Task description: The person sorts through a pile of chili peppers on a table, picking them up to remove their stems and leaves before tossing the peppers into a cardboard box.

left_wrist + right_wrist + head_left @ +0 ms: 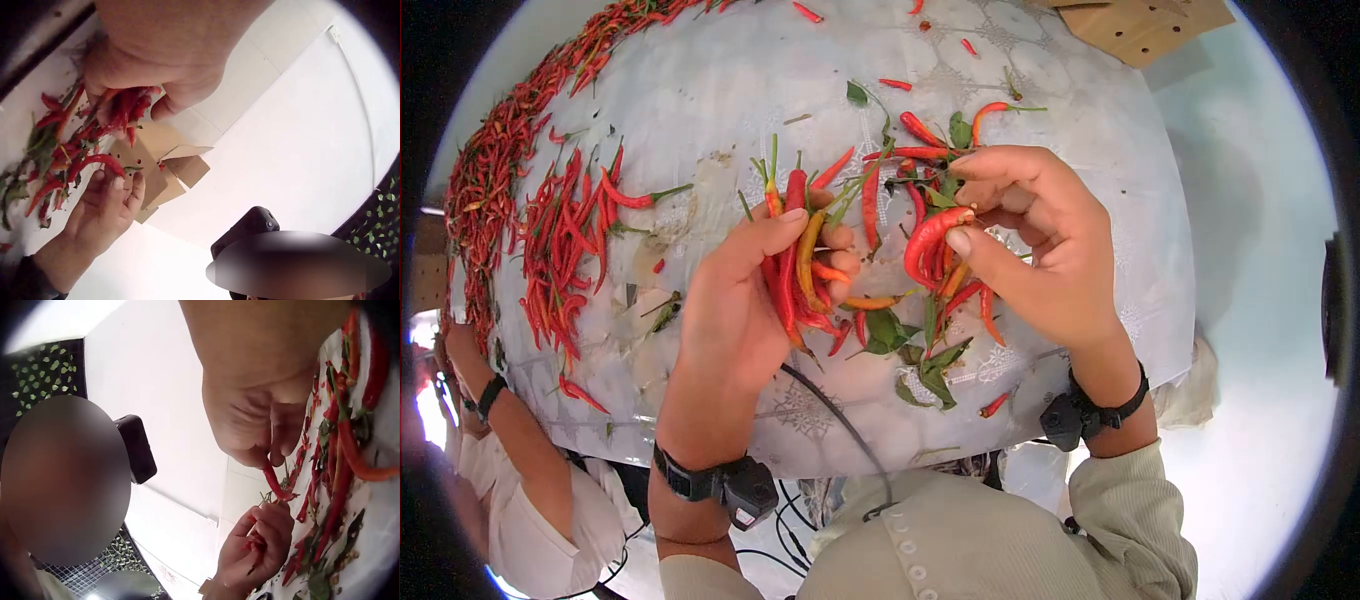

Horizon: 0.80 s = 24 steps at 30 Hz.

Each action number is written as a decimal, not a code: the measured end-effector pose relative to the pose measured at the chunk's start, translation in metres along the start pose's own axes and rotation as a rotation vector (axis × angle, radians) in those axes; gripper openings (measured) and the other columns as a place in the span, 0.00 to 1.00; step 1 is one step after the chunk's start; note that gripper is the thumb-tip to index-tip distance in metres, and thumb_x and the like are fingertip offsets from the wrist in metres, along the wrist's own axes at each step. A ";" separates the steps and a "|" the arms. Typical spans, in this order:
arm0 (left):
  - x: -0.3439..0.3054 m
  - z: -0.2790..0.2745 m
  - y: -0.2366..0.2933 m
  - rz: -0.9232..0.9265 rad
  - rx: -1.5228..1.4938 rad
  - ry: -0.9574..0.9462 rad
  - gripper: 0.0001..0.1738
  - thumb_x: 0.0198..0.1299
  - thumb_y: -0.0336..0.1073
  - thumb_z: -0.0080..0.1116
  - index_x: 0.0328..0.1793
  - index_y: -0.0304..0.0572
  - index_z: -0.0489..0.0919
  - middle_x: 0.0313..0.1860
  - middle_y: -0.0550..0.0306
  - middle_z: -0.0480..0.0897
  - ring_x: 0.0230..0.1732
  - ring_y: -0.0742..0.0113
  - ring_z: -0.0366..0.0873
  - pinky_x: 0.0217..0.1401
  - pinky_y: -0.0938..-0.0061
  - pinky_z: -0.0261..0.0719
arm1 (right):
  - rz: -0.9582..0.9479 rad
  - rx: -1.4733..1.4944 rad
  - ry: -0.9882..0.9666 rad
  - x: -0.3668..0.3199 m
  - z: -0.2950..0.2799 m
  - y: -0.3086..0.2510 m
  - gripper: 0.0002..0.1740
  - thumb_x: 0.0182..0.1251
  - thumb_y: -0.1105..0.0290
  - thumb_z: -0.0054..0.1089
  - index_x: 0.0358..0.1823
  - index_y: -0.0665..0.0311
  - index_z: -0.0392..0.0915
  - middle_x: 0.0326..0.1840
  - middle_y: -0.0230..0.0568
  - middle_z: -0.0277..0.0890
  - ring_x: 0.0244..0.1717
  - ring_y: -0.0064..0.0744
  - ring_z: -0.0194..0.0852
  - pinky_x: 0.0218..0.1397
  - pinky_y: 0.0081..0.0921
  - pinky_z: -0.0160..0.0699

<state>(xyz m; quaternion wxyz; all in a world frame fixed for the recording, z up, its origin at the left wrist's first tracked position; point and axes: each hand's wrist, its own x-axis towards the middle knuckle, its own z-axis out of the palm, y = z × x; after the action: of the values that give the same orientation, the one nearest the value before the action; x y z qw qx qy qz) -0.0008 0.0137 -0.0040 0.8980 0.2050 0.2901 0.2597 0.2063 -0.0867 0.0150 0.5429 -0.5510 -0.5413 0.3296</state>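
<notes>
A bunch of red and orange chili peppers (788, 275) with green stems is gripped in my left hand (735, 285), the thumb laid across it. My right hand (1055, 245) pinches one curved red chili pepper (928, 240) at its end between thumb and finger; the same pepper (275, 482) hangs from the fingertips in the right wrist view. Between and under both hands lie loose chilies (871, 205) and green leaves (887, 332). In the left wrist view the bunch (130, 107) shows beneath the left hand, partly hidden by it.
A long heap of red chilies (495, 190) runs along the left side of the pale tablecloth (730, 80). Nearer lies a smaller pile (560, 250). A cardboard box (1145, 28) stands at the far right. Another person's arm (525, 440) is at the left edge. A black cable (840, 415) crosses the table's front.
</notes>
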 end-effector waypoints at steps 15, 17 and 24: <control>-0.005 0.016 -0.009 -0.017 0.131 -0.134 0.22 0.60 0.33 0.54 0.60 0.34 0.67 0.42 0.49 0.79 0.38 0.60 0.80 0.38 0.68 0.80 | 0.073 0.384 -0.023 0.004 0.008 -0.012 0.18 0.62 0.82 0.54 0.54 0.70 0.68 0.51 0.45 0.75 0.45 0.30 0.79 0.43 0.23 0.78; -0.008 0.013 -0.006 -0.007 0.125 -0.094 0.18 0.57 0.27 0.58 0.53 0.35 0.71 0.39 0.50 0.79 0.35 0.64 0.79 0.38 0.71 0.79 | 0.062 0.194 0.021 0.003 -0.005 -0.012 0.16 0.62 0.81 0.54 0.52 0.69 0.70 0.49 0.44 0.76 0.45 0.28 0.78 0.43 0.21 0.76; -0.007 0.014 -0.003 0.054 0.130 0.017 0.19 0.52 0.24 0.59 0.51 0.35 0.72 0.35 0.52 0.78 0.31 0.66 0.78 0.32 0.72 0.76 | 0.015 -0.415 0.129 0.002 -0.038 -0.001 0.11 0.56 0.79 0.60 0.41 0.64 0.79 0.35 0.33 0.80 0.35 0.19 0.77 0.36 0.18 0.75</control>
<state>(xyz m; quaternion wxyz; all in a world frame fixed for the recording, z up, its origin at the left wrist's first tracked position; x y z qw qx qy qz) 0.0041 0.0041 0.0077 0.8729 0.2683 0.3083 0.2664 0.2428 -0.0940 0.0236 0.4489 -0.6751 -0.5574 0.1791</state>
